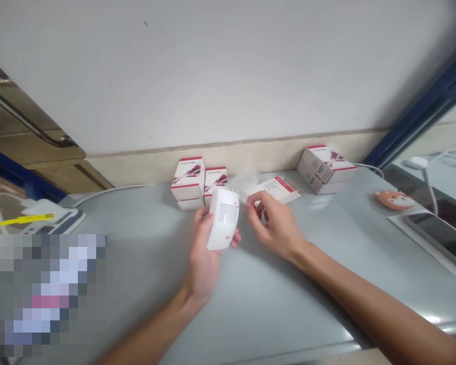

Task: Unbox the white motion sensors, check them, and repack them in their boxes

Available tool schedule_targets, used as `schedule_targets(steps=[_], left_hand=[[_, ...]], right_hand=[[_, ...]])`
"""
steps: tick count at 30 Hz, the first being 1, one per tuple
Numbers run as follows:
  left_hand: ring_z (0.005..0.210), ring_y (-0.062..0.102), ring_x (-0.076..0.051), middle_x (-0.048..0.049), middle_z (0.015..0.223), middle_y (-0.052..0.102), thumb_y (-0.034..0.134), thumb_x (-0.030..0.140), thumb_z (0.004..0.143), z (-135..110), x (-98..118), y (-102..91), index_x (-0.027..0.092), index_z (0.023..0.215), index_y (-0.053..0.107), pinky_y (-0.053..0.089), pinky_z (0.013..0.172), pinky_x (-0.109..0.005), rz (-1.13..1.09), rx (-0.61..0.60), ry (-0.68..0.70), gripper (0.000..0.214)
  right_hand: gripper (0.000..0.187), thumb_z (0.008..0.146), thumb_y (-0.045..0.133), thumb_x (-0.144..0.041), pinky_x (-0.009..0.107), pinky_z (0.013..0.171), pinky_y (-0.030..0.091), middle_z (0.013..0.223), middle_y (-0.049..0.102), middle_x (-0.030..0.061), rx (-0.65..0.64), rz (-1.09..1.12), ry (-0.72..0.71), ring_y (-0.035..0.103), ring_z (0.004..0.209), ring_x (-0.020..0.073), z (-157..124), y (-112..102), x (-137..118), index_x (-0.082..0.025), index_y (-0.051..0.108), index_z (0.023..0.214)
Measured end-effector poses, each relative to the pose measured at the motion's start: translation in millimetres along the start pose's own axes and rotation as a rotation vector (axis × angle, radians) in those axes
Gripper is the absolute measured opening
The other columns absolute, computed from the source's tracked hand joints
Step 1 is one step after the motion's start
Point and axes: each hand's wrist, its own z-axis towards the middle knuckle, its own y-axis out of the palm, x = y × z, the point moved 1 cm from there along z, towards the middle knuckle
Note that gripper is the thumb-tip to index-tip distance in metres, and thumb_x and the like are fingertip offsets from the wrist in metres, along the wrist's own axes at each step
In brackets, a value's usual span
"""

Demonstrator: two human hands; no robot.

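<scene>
The fingers (200,217) of the left hand (204,261) are curled around a white motion sensor (222,219), gripping it upright above the table with its lens facing the right hand (275,225). The right hand's fingertips (251,210) are pinched on the edge of a clear plastic bag (243,182), just beside the sensor. Behind them, a white-and-red card (277,190) lies on the grey table (144,243), near a group of white-and-red boxes (188,177). A second stack of boxes (323,170) stands further right against the wall (213,76), and an orange animal-faced pad (395,200) lies beyond it.
</scene>
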Motion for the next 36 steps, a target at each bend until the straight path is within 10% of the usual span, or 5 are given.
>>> schedule_targets(steps=[16,36], left_hand=[[0.084,0.069,-0.021,-0.0115,0.133,0.067,0.059,0.048,0.097,-7.8,-3.9,-6.5,0.022,0.13,0.059,0.052,0.074,-0.036,0.16,-0.047,0.088,0.042],[0.12,0.065,-0.03,-0.0088,0.147,0.063,0.062,0.049,0.098,-6.2,0.8,-6.5,0.028,0.14,0.06,0.056,0.092,-0.038,0.311,-0.066,0.163,0.047]], right_hand=[[0.009,0.102,0.053,-0.03,0.03,0.063,0.045,0.083,0.068,-0.0002,-0.088,0.142,-0.013,0.061,0.067,0.0161,-1.1,2.3,0.2,-0.025,0.056,0.108],[0.017,0.099,0.059,-0.02,0.032,0.062,0.048,0.106,0.069,0.0047,0.116,0.143,-0.208,0.059,0.068,0.0135,-1.9,-13.3,-14.6,-0.026,0.058,0.115]])
